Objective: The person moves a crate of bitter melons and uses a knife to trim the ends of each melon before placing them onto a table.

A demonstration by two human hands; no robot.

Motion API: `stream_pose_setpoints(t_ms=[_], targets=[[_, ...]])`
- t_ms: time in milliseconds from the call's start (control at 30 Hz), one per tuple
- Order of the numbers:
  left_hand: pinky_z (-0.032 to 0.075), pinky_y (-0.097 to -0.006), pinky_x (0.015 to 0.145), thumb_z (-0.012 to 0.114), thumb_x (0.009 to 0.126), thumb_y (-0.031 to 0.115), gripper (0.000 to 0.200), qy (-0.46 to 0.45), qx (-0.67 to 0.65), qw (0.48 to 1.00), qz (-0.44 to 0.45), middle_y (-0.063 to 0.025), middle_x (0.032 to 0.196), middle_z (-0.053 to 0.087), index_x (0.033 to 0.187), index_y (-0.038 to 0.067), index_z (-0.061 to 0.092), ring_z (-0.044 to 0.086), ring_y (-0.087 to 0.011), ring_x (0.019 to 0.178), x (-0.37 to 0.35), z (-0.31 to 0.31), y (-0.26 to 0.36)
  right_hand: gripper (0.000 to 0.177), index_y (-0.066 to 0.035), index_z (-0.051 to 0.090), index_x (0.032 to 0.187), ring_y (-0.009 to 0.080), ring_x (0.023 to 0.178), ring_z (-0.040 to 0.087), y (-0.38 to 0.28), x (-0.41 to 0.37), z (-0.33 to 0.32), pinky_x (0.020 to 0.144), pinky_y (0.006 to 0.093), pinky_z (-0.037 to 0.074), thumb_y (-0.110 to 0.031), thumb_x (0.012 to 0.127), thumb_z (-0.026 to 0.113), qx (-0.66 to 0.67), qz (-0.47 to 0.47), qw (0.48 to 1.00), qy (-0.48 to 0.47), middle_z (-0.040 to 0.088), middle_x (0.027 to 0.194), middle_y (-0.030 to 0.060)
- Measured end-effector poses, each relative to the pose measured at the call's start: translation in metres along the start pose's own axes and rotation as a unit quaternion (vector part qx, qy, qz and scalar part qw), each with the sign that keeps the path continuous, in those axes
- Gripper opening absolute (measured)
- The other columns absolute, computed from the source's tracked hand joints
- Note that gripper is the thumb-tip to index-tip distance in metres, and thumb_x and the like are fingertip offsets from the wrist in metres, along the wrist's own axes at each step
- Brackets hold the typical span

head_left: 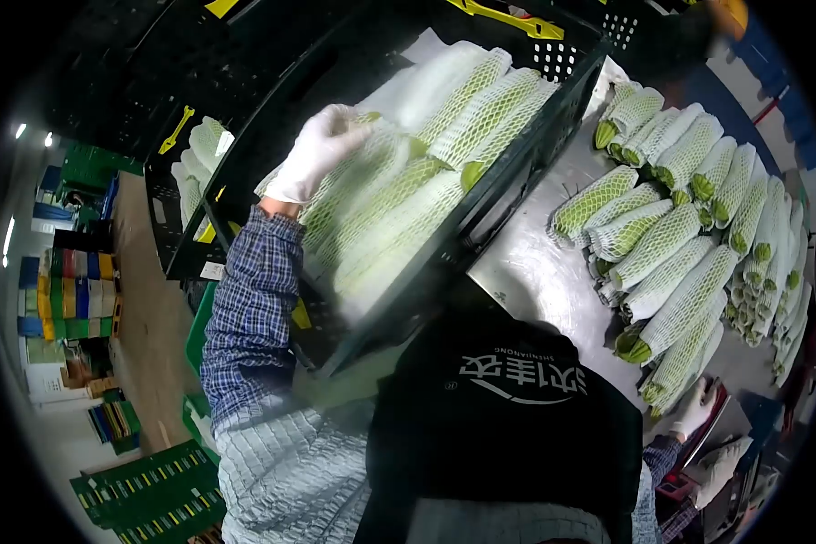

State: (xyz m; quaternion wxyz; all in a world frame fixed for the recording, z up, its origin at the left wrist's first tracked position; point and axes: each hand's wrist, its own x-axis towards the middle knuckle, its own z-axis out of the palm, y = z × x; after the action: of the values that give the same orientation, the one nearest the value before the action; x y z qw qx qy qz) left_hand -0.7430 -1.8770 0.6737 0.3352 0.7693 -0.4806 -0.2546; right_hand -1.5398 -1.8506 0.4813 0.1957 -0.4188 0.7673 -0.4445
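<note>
My left hand [322, 152], in a white glove, reaches into a dark crate [517, 177]. Its fingers are bent around the upper end of a long green gourd [358, 177] in a white foam net; the fingertips are partly hidden. More netted gourds [480, 113] lie side by side in the crate, some blurred. Low on the right, my gloved right hand [695, 408] has its fingers apart and appears to hold nothing. It is near the lower end of a pile of netted gourds [666, 240] on a metal table [535, 272].
A second crate [168, 218] with netted gourds stands at the left. Stacked coloured crates [77, 290] and green crates [154, 494] line the floor farther left. A white glove-like shape [722, 467] shows at lower right. Someone's blue-clothed arm [762, 54] is at upper right.
</note>
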Motion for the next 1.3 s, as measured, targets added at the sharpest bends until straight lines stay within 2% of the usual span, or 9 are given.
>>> stream_pose_setpoints(t_ms=[67, 133, 200, 400, 633, 800, 900, 1000, 1300], targets=[[0.054, -0.0363, 0.08, 0.075, 0.08, 0.038, 0.056, -0.019, 0.338, 0.94, 0.03, -0.0194, 0.096, 0.071, 0.114, -0.005, 0.064, 0.07, -0.0274, 0.087, -0.002, 0.002, -0.003, 0.048, 0.008, 0.046, 0.139, 0.0189, 0.11, 0.062, 0.027, 0.026, -0.019, 0.094, 0.0283, 0.049, -0.014, 0.098, 0.061, 0.015, -0.043, 0.997, 0.058, 0.062, 0.127, 0.0152], [0.055, -0.04, 0.076, 0.072, 0.079, 0.041, 0.051, -0.108, 0.429, 0.897, 0.013, -0.0247, 0.091, 0.07, 0.101, -0.005, 0.071, 0.071, -0.0313, 0.084, -0.002, 0.002, -0.002, 0.043, 0.006, 0.047, 0.14, 0.0183, 0.109, 0.064, -0.02, 0.012, -0.025, 0.091, 0.0263, 0.051, -0.01, 0.101, 0.055, -0.153, -0.075, 0.982, 0.082, 0.064, 0.124, 0.0131], [0.055, -0.0395, 0.076, 0.071, 0.08, 0.04, 0.051, -0.139, 0.408, 0.901, -0.051, -0.025, 0.093, 0.07, 0.104, -0.005, 0.071, 0.07, -0.032, 0.085, 0.004, 0.002, -0.006, 0.041, 0.002, 0.047, 0.142, 0.0165, 0.107, 0.063, -0.06, 0.001, -0.008, 0.092, 0.028, 0.049, -0.011, 0.104, 0.052, 0.072, -0.109, 0.99, 0.055, 0.066, 0.12, 0.0134], [0.052, -0.0415, 0.08, 0.073, 0.081, 0.048, 0.056, -0.179, 0.393, 0.901, -0.039, -0.0227, 0.096, 0.069, 0.107, -0.002, 0.068, 0.068, -0.0343, 0.09, 0.012, 0.017, -0.033, 0.038, 0.0, 0.048, 0.142, 0.0143, 0.106, 0.062, -0.171, -0.047, 0.041, 0.09, 0.0266, 0.048, -0.008, 0.105, 0.047, 0.087, -0.262, 0.961, 0.004, 0.066, 0.12, 0.0133], [0.054, -0.0389, 0.083, 0.066, 0.084, 0.038, 0.05, -0.035, 0.205, 0.955, 0.211, -0.0232, 0.097, 0.07, 0.112, -0.004, 0.065, 0.069, -0.0346, 0.091, 0.039, 0.063, 0.022, 0.033, 0.004, 0.057, 0.132, 0.0182, 0.098, 0.067, -0.213, -0.082, 0.097, 0.09, 0.0287, 0.051, 0.001, 0.101, 0.049, 0.106, -0.33, 0.935, -0.078, 0.065, 0.117, 0.0149], [0.052, -0.0387, 0.086, 0.068, 0.084, 0.04, 0.05, -0.12, 0.29, 0.94, 0.135, -0.0208, 0.102, 0.069, 0.116, 0.001, 0.067, 0.066, -0.0309, 0.096, 0.059, 0.118, 0.06, 0.033, 0.005, 0.057, 0.132, 0.0199, 0.098, 0.067, -0.213, -0.082, 0.098, 0.09, 0.0301, 0.052, 0.0, 0.1, 0.05, 0.091, -0.323, 0.937, -0.098, 0.065, 0.121, 0.0164], [0.052, -0.0376, 0.086, 0.068, 0.081, 0.047, 0.058, -0.062, 0.161, 0.969, 0.177, -0.0207, 0.1, 0.07, 0.115, -0.001, 0.065, 0.068, -0.0299, 0.096, 0.071, 0.128, 0.05, 0.032, 0.005, 0.057, 0.131, 0.0192, 0.098, 0.068, -0.201, -0.08, 0.087, 0.089, 0.0302, 0.052, -0.001, 0.1, 0.05, 0.069, -0.319, 0.943, -0.069, 0.067, 0.117, 0.0161], [0.051, -0.0378, 0.088, 0.068, 0.082, 0.047, 0.06, 0.014, 0.115, 0.992, 0.048, -0.0218, 0.101, 0.07, 0.113, -0.004, 0.064, 0.068, -0.0311, 0.097, 0.088, 0.12, 0.05, 0.031, 0.006, 0.058, 0.129, 0.0184, 0.098, 0.068, -0.193, -0.086, 0.079, 0.087, 0.0296, 0.052, -0.003, 0.1, 0.053, 0.071, -0.279, 0.956, -0.054, 0.069, 0.11, 0.0148], [0.05, -0.0425, 0.087, 0.058, 0.088, 0.061, 0.073, -0.113, 0.171, 0.978, 0.024, -0.0304, 0.104, 0.068, 0.11, -0.008, 0.067, 0.066, -0.0402, 0.102, 0.137, 0.131, 0.011, 0.031, 0.003, 0.059, 0.128, 0.0198, 0.098, 0.068, -0.191, -0.092, 0.095, 0.087, 0.0296, 0.053, 0.001, 0.097, 0.053, 0.089, -0.244, 0.961, -0.096, 0.065, 0.118, 0.0138]])
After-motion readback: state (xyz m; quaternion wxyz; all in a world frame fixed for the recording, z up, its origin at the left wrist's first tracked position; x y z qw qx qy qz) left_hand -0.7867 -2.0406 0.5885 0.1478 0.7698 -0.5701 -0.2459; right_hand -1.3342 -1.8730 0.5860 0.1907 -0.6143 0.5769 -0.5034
